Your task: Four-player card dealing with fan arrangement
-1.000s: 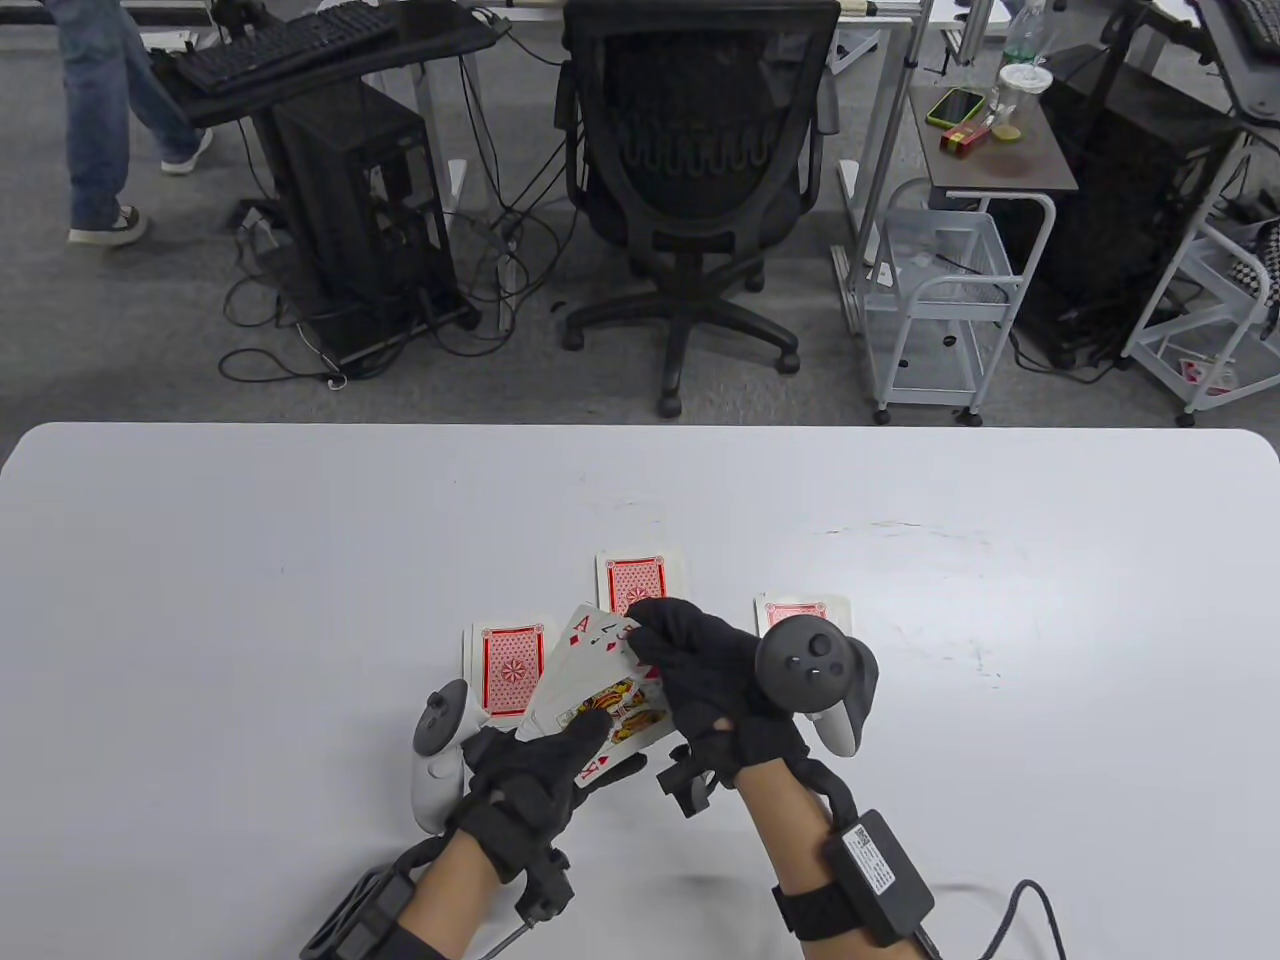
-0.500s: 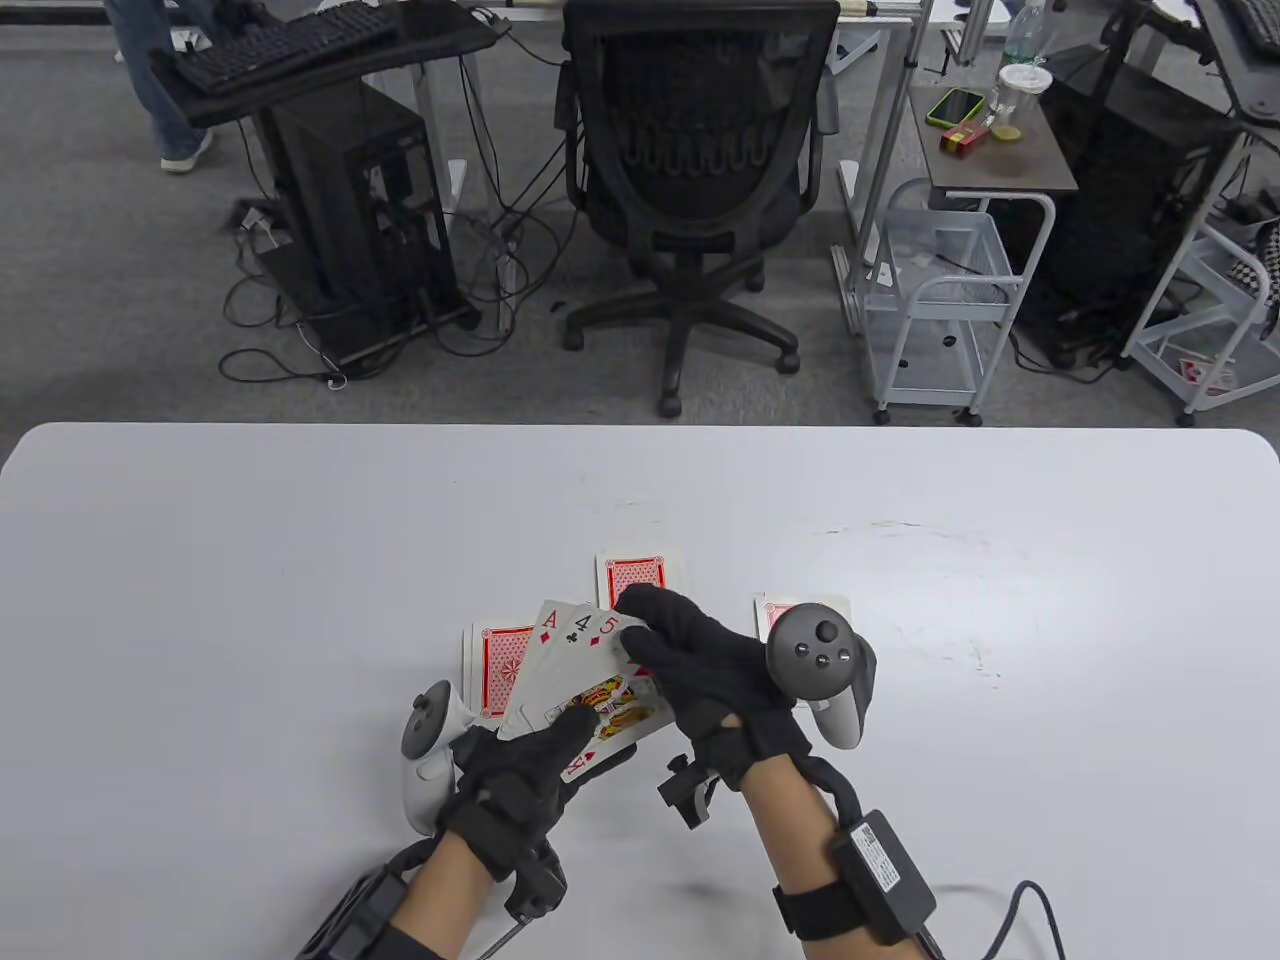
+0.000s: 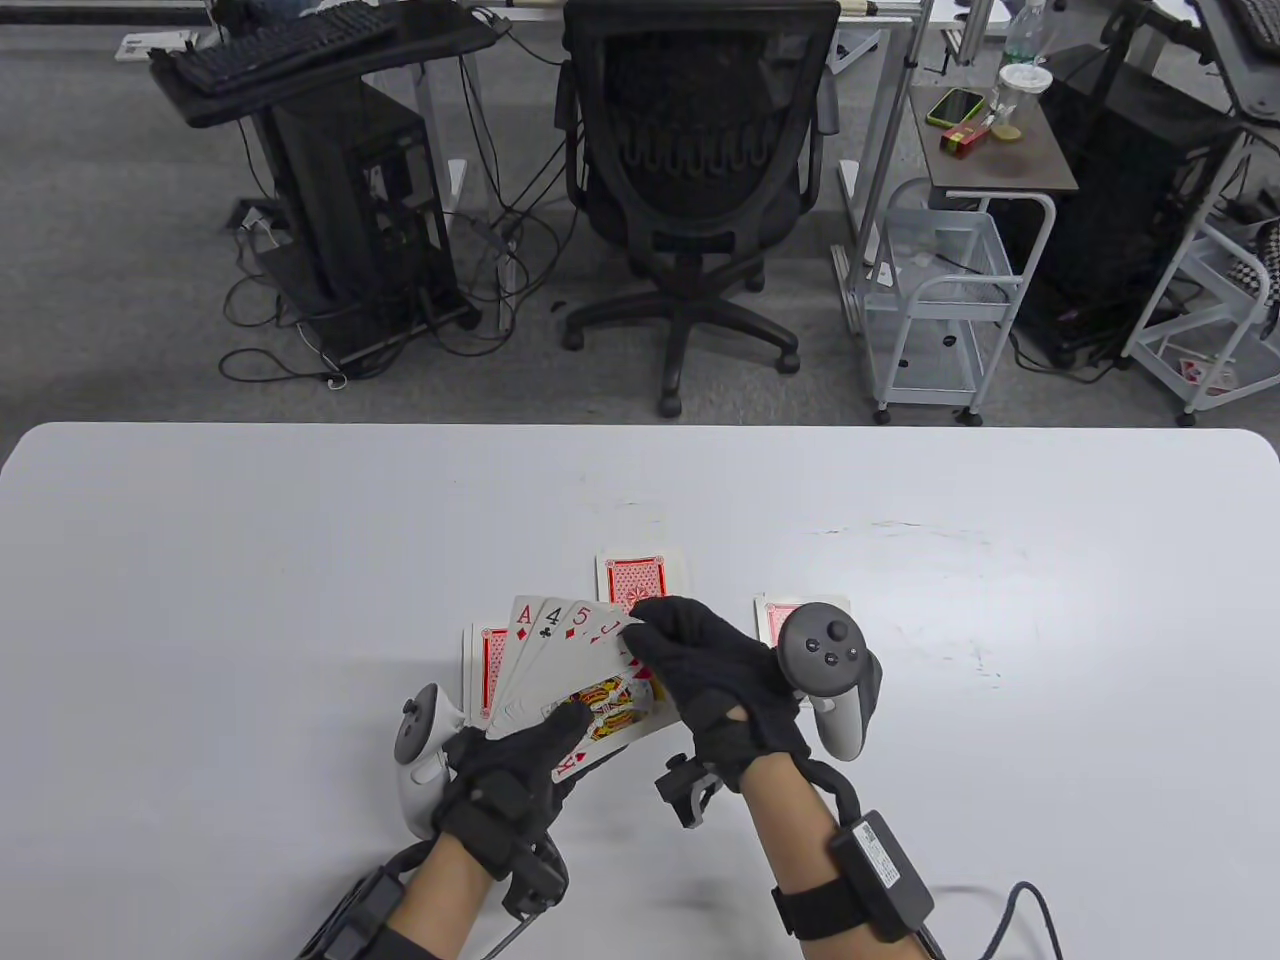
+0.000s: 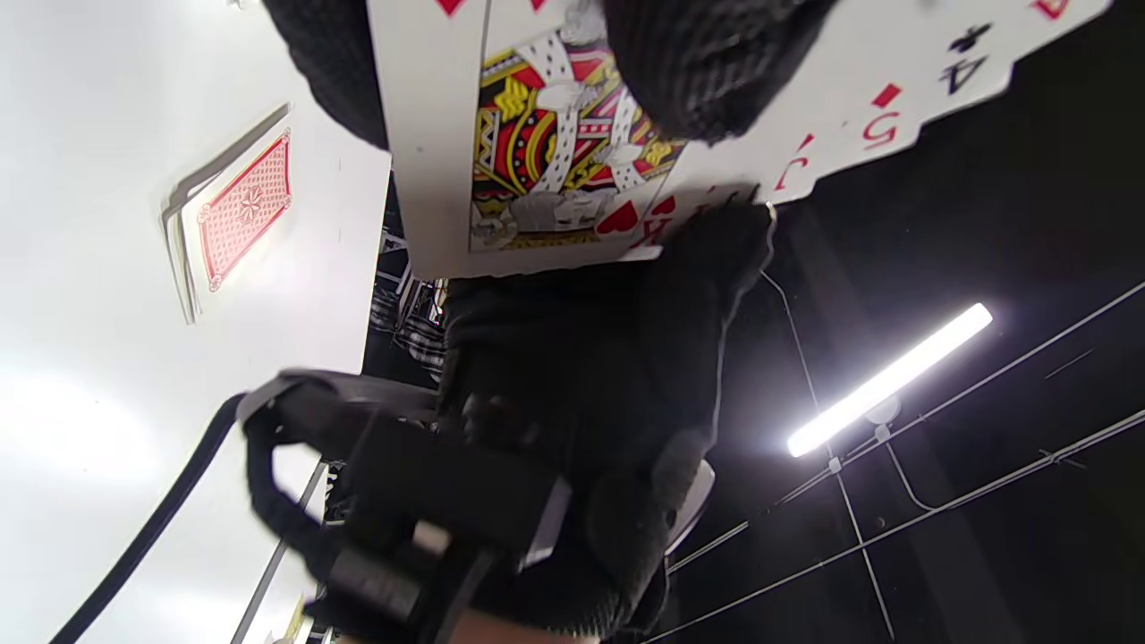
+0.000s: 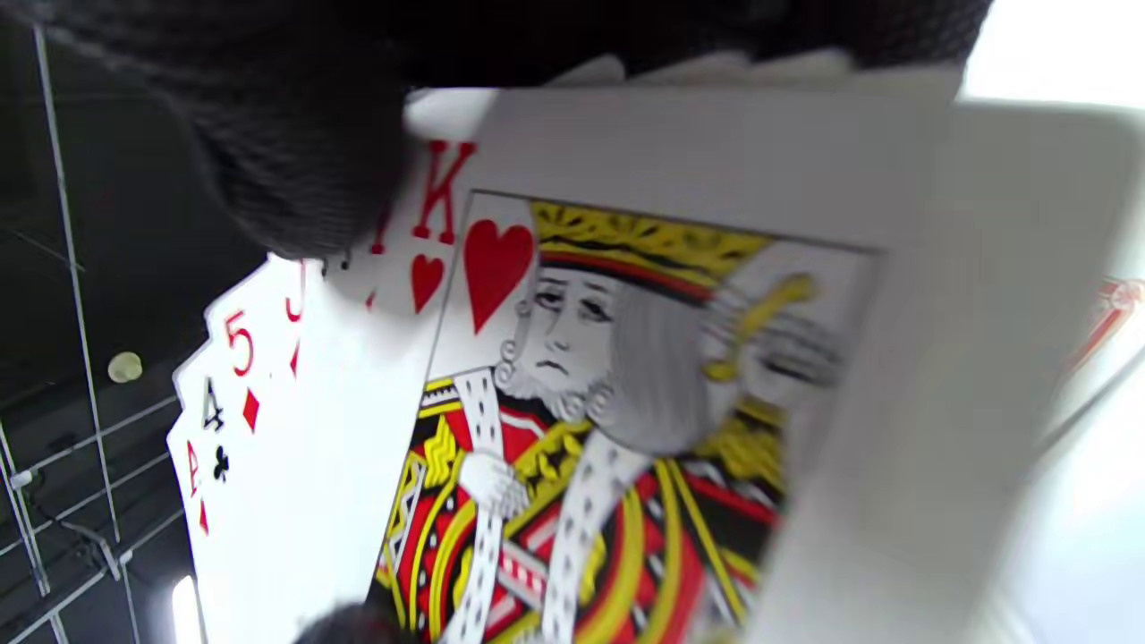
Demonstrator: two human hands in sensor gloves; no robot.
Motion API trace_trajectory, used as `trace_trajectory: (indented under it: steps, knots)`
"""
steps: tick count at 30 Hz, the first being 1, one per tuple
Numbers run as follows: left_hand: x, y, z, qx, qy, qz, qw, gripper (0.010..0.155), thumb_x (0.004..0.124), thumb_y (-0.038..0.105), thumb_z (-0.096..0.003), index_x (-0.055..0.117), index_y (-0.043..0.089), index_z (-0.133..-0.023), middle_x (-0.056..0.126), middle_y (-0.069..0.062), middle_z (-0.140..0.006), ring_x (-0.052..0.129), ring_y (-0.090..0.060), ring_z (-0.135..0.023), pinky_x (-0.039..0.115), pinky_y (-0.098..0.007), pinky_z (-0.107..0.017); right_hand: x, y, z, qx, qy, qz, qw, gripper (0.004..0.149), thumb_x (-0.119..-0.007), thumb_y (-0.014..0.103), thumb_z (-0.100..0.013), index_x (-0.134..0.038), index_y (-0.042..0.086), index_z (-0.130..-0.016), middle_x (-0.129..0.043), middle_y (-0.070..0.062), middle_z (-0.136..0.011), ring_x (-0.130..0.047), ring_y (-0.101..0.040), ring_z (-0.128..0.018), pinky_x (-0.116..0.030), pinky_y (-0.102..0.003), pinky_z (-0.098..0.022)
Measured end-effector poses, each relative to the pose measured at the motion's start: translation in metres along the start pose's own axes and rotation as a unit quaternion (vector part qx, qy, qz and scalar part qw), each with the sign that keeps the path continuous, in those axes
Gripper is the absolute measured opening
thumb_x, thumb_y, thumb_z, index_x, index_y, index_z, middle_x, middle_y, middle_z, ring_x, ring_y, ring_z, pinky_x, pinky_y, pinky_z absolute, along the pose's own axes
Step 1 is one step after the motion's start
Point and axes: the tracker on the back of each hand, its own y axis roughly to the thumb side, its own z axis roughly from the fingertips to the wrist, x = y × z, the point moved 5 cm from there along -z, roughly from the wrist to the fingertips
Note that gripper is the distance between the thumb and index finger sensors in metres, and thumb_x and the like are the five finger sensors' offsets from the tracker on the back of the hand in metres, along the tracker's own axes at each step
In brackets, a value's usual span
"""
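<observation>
The black-gloved left hand pinches the base of a face-up fan of white playing cards, thumb pressed on the king of hearts. The black-gloved right hand grips the fan's upper right corner above the white table, among three red-backed card piles. The fanning step seems underway; next comes evening the spread without loosening the pivot.

A white table carries three face-down piles of red-backed cards near its front edge: left, middle, right.
</observation>
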Motion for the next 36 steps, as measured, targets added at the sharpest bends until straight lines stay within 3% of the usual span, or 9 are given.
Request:
trace_trajectory:
  steps: [4, 8, 11, 14, 17, 20, 24, 34, 36]
  knots:
    - [-0.001, 0.002, 0.0, 0.007, 0.004, 0.015, 1.0, 0.055, 0.078, 0.03, -0.0556, 0.055, 0.052, -0.101, 0.071, 0.016, -0.107, 0.079, -0.03, -0.099, 0.072, -0.049, -0.07, 0.002, 0.005, -0.002, 0.026, 0.004, 0.003, 1.0, 0.04, -0.085, 0.027, -0.049, -0.083, 0.02, -0.088, -0.09, -0.007, -0.078, -0.1, -0.029, -0.058, -0.069, -0.062, -0.055]
    - [-0.004, 0.006, 0.002, 0.023, 0.012, 0.041, 0.999, 0.055, 0.078, 0.03, -0.0557, 0.055, 0.052, -0.101, 0.07, 0.016, -0.108, 0.079, -0.03, -0.099, 0.073, -0.049, -0.07, -0.001, -0.008, -0.002, -0.024, 0.059, 0.019, 0.998, 0.062, -0.083, 0.049, -0.052, -0.067, 0.015, -0.102, -0.076, -0.013, -0.093, -0.09, -0.037, -0.073, -0.063, -0.065, -0.058]
    - [-0.004, 0.007, 0.002, 0.024, 0.012, 0.036, 0.999, 0.056, 0.078, 0.03, -0.0557, 0.054, 0.052, -0.101, 0.069, 0.016, -0.108, 0.079, -0.03, -0.099, 0.073, -0.049, -0.07, -0.001, -0.008, -0.003, 0.002, 0.034, 0.021, 0.999, 0.042, -0.087, 0.034, -0.049, -0.08, 0.02, -0.088, -0.088, -0.006, -0.078, -0.099, -0.027, -0.053, -0.07, -0.061, -0.054]
    - [-0.008, 0.006, 0.003, 0.027, 0.017, 0.055, 0.998, 0.057, 0.078, 0.027, -0.0555, 0.055, 0.052, -0.101, 0.07, 0.015, -0.108, 0.08, -0.031, -0.098, 0.073, -0.05, -0.069, -0.002, -0.005, -0.005, 0.011, 0.045, 0.006, 0.999, 0.041, -0.087, 0.025, -0.047, -0.081, 0.02, -0.087, -0.088, -0.007, -0.079, -0.1, -0.028, -0.053, -0.07, -0.061, -0.053]
    - [-0.009, 0.008, 0.003, 0.034, 0.015, 0.059, 0.998, 0.058, 0.079, 0.026, -0.0553, 0.056, 0.053, -0.101, 0.07, 0.013, -0.108, 0.081, -0.033, -0.097, 0.075, -0.05, -0.068, -0.002, -0.007, -0.009, 0.02, 0.081, -0.005, 0.996, 0.046, -0.087, 0.024, -0.049, -0.077, 0.019, -0.093, -0.086, -0.009, -0.084, -0.099, -0.029, -0.061, -0.069, -0.062, -0.055]
    - [-0.006, 0.006, 0.002, 0.03, 0.003, 0.06, 0.998, 0.058, 0.079, 0.026, -0.0546, 0.057, 0.052, -0.101, 0.072, 0.01, -0.108, 0.085, -0.035, -0.094, 0.079, -0.051, -0.065, -0.004, -0.009, -0.011, 0.052, 0.123, -0.065, 0.989, 0.067, -0.085, 0.042, -0.052, -0.059, 0.018, -0.109, -0.064, -0.017, -0.105, -0.081, -0.043, -0.088, -0.061, -0.068, -0.059]
    - [0.004, -0.002, -0.002, 0.004, -0.037, 0.06, 0.998, 0.058, 0.08, 0.025, -0.0542, 0.057, 0.049, -0.102, 0.074, 0.009, -0.107, 0.087, -0.036, -0.092, 0.081, -0.051, -0.063, -0.019, -0.011, -0.012, 0.07, 0.215, -0.116, 0.967, 0.075, -0.083, 0.044, -0.054, -0.046, 0.019, -0.114, -0.051, -0.019, -0.112, -0.064, -0.049, -0.102, -0.054, -0.073, -0.062]
    - [-0.005, -0.016, 0.0, -0.041, 0.003, 0.088, 0.995, 0.066, 0.079, 0.027, -0.0547, 0.044, 0.032, -0.11, 0.068, -0.001, -0.109, 0.088, -0.036, -0.091, 0.082, -0.049, -0.062, -0.041, 0.006, -0.007, 0.118, 0.249, -0.102, 0.956, 0.068, -0.084, 0.013, -0.053, -0.05, 0.033, -0.109, -0.057, -0.01, -0.11, -0.06, -0.042, -0.105, -0.053, -0.06, -0.069]
    - [-0.007, -0.02, 0.001, -0.056, 0.019, 0.085, 0.995, 0.074, 0.079, 0.028, -0.0548, 0.031, 0.025, -0.111, 0.065, 0.001, -0.11, 0.088, -0.036, -0.091, 0.082, -0.049, -0.062, -0.04, 0.005, -0.008, 0.122, 0.233, -0.081, 0.961, 0.07, -0.083, 0.009, -0.052, -0.05, 0.034, -0.108, -0.065, -0.008, -0.105, -0.072, -0.038, -0.099, -0.058, -0.056, -0.067]
